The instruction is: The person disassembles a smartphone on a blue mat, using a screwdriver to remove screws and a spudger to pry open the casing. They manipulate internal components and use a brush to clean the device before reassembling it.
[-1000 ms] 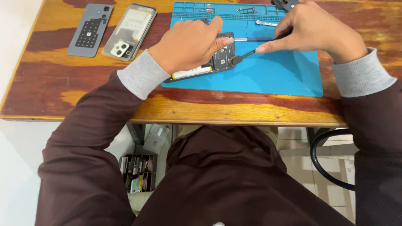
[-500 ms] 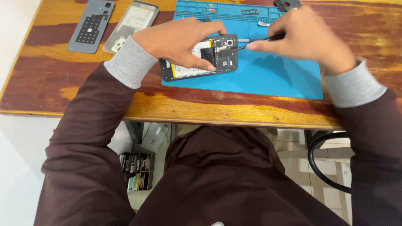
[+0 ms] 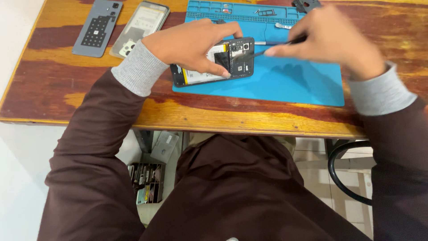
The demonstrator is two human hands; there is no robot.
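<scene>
blue mat [image 3: 303,85], black phone [image 3: 214,62], maroon sleeves [image 3: 93,147]

Wooden table [image 3: 267,122], worn reddish-brown top w/ yellow streaks. White wall [image 3: 13,187] at left. Pale tiled floor [image 3: 312,156] below. Black chair frame [image 3: 339,174] at right. Even, soft light.

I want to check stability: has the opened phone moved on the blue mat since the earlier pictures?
Yes. The opened phone shifted left, toward the blue mat's left edge.

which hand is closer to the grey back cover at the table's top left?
Left. The left hand grips the opened phone just right of the grey back cover; the right hand holds a thin tool far across.
</scene>
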